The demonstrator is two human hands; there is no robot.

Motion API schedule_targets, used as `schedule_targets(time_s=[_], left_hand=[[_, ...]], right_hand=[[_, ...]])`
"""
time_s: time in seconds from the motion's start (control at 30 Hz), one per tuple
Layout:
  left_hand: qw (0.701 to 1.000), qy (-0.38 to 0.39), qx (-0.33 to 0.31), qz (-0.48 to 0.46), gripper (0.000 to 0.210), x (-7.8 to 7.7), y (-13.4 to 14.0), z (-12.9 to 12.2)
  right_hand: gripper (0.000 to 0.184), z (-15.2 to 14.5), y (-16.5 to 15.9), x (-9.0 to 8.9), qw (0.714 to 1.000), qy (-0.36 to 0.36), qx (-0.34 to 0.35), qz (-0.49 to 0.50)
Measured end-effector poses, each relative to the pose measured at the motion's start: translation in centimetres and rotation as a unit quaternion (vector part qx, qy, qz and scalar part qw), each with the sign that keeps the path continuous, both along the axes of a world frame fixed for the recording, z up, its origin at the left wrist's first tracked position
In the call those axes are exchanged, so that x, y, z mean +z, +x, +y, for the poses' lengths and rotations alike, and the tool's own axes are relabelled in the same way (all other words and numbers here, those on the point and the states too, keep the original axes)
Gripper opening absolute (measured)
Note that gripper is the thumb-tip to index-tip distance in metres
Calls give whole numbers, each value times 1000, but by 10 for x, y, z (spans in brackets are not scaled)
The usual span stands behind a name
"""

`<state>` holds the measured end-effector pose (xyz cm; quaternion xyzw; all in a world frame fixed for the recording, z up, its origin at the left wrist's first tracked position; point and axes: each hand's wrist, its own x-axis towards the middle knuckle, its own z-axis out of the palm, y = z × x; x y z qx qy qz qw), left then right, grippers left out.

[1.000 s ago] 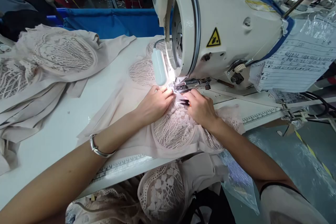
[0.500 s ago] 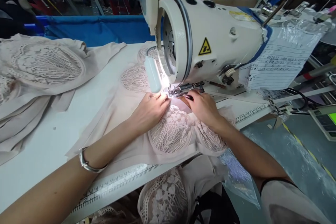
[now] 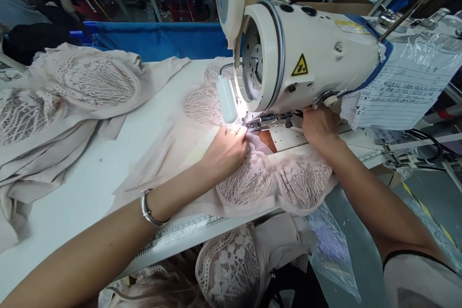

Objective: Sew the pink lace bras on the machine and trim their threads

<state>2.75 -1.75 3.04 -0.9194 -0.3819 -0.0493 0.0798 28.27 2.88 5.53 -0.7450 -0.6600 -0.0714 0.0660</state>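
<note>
The lace garment [image 3: 249, 185] is laid on the counter [image 3: 83, 173], its upper edge brought up to the presser foot [image 3: 254, 125]. The two cups are set side by side, so the long axis is carried left to right, roughly along the counter's front edge; the underband is turned toward the person, the lace tops toward the sewing machine [image 3: 314, 53]. Cloth just beside the foot is held by the left hand [image 3: 231, 149], its fingers drawn together on the edge, probably so that the fabric is steadied there. The right hand [image 3: 321, 127] is placed beneath the machine's arm, beyond the cups; its fingers are hidden, so how far they are spread, or whether anything is gripped, cannot be told. A lamp [image 3: 226, 98] is mounted close by, presumably so that the stitching area is lit. Further left, other lace pieces [image 3: 97, 82] are heaped.
</note>
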Motion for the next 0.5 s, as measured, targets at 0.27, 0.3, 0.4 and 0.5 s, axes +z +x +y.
schedule_targets(time_s=[0.27, 0.3, 0.4, 0.5], left_hand=[[997, -46, 50, -33, 24, -17, 12, -11], [997, -50, 36, -34, 25, -19, 8, -9], [997, -59, -9, -46, 30, -20, -6, 0], [997, -55, -35, -37, 34, -19, -14, 7]], right_hand=[[22, -56, -36, 0, 983, -71, 152, -73], [21, -60, -40, -4, 982, -85, 167, -40], [22, -67, -47, -14, 974, -107, 189, 68], [23, -66, -46, -20, 963, -87, 206, 148]])
